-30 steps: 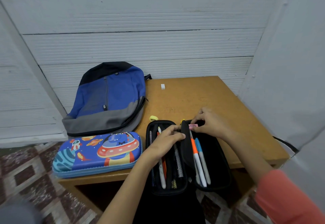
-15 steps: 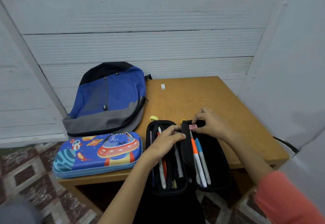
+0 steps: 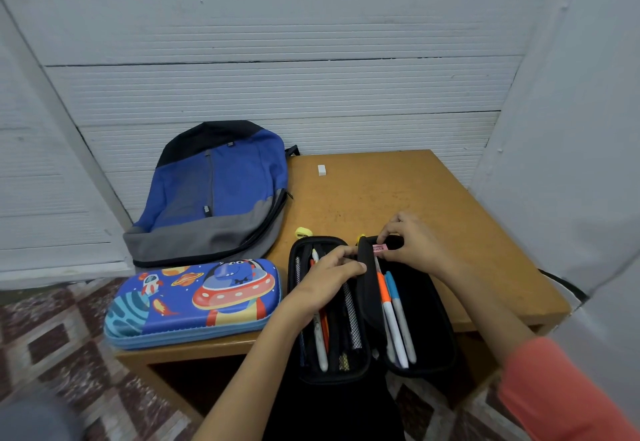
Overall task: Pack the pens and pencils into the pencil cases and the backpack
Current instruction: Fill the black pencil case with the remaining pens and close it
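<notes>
A black pencil case (image 3: 433,343) lies open at the table's front edge, with several pens in both halves. An orange pen (image 3: 383,290) and a blue pen (image 3: 391,284) lie in the right half. My left hand (image 3: 329,279) grips the case's middle divider flap (image 3: 367,288). My right hand (image 3: 417,245) pinches a small pink eraser (image 3: 380,248) at the top of the right half. A closed blue space-print pencil case (image 3: 194,302) lies to the left. A blue and grey backpack (image 3: 214,194) lies zipped behind it.
A white eraser (image 3: 321,169) sits at the back of the wooden table (image 3: 398,191). Two small yellow items (image 3: 303,232) lie just behind the black case. White walls close in at the back and right. Tiled floor (image 3: 52,354) shows on the left.
</notes>
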Demonstrator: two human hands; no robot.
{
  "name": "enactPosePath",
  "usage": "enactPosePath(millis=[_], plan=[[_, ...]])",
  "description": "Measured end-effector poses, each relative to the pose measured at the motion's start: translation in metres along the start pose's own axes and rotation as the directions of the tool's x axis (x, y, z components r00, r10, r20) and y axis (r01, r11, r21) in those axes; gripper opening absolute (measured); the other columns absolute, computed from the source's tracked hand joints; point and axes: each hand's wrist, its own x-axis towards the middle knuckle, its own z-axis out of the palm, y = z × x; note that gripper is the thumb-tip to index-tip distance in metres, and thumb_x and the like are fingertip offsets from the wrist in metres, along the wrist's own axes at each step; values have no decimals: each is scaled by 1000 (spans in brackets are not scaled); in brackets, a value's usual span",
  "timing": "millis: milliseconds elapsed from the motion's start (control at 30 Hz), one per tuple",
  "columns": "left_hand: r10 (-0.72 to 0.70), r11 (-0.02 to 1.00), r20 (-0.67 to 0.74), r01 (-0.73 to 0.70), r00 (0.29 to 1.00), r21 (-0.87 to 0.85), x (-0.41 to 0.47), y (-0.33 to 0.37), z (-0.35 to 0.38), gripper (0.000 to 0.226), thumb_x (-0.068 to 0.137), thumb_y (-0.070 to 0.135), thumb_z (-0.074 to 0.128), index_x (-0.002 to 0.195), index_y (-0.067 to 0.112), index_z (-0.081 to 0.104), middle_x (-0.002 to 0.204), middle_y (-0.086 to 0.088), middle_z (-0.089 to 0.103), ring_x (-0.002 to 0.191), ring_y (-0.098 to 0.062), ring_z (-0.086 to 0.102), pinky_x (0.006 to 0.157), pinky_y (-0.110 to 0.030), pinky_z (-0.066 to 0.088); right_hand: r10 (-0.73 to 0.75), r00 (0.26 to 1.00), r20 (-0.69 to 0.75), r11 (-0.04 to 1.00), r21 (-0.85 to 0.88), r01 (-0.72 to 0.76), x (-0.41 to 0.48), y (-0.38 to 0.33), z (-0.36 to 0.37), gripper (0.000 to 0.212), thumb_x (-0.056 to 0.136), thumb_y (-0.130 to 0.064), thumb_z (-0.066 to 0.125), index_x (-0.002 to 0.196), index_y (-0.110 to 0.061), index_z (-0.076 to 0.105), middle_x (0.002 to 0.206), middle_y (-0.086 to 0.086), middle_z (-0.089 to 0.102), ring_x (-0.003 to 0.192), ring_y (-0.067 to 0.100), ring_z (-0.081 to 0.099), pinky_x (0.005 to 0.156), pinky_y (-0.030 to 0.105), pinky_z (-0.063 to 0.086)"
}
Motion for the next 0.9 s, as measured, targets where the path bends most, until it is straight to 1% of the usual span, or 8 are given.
enactPosePath(millis=[167, 333, 433, 533, 600, 667, 800, 900], plan=[[0, 1000, 1, 0, 1000, -9, 0, 0, 2, 25, 94, 18, 55, 119, 21, 59, 120, -15, 63, 110, -19, 62, 93, -24, 46, 7, 1000, 11, 1000, -5, -7, -1, -1, -1, 15, 77, -33, 78, 86, -30, 66, 101, -5, 51, 99, 11, 44, 80, 31, 42], [-9, 1000, 7, 9, 1000, -6, 0, 0, 3, 26, 95, 19, 55, 120, 22, 58, 120, -14, 63, 110, -19, 62, 90, -22, 47, 33, 998, 44, 999, 20, -34, -1, -1, -4, 18, 76, -33, 78, 89, -26, 69, 104, 1, 52, 100, 14, 46, 82, 32, 43], [-9, 1000, -4, 9, 1000, -17, -1, -4, -3, 28, 95, 20, 55, 122, 21, 58, 120, -13, 64, 110, -18, 62, 91, -22, 47, 36, 996, 81, 997, 71, -41, 7, -8, -5, 19, 76, -31, 79, 91, -24, 70, 102, 2, 51, 92, 15, 47, 70, 25, 38], [-8, 1000, -7, 8, 1000, -3, 0, -5, -2, 26, 94, 21, 56, 120, 23, 59, 120, -13, 64, 110, -18, 61, 98, -29, 45, 47, 998, 47, 990, 132, -53, 11, -12, -11, 15, 78, -24, 77, 90, -25, 68, 99, 1, 50, 82, 10, 44, 62, 19, 32], [-2, 1000, -6, 2, 1000, 5, 1, -5, -1, 26, 93, 21, 56, 119, 23, 60, 120, -13, 63, 110, -19, 61, 100, -31, 44, 38, 999, 16, 986, 163, -40, 16, -15, -13, 14, 79, -21, 75, 90, -25, 68, 99, -2, 50, 75, 6, 43, 63, 21, 34], [1, 1000, -7, -1, 1000, 10, 2, -4, -1, 25, 93, 21, 56, 118, 23, 60, 119, -13, 64, 110, -18, 61, 99, -29, 44, 28, 1000, -11, 983, 179, -25, 21, -21, -16, 14, 79, -21, 75, 90, -25, 69, 99, -5, 50, 70, 7, 45, 66, 26, 38], [2, 1000, -9, -2, 1000, 10, 4, -4, 1, 25, 93, 19, 56, 118, 22, 60, 113, -11, 65, 110, -18, 61, 95, -25, 44, 4, 999, -50, 984, 177, 5, 32, -36, -17, 12, 82, -27, 73, 93, -25, 69, 100, -7, 51, 67, 9, 47, 68, 29, 41], [5, 1000, -18, -5, 1000, 12, 5, -6, 0, 28, 93, 18, 57, 121, 19, 59, 111, -9, 65, 111, -20, 61, 101, -31, 43, -17, 998, -53, 980, 196, 27, 41, -52, -14, 13, 82, -29, 73, 94, -26, 68, 103, -5, 54, 68, 6, 46, 73, 35, 47]])
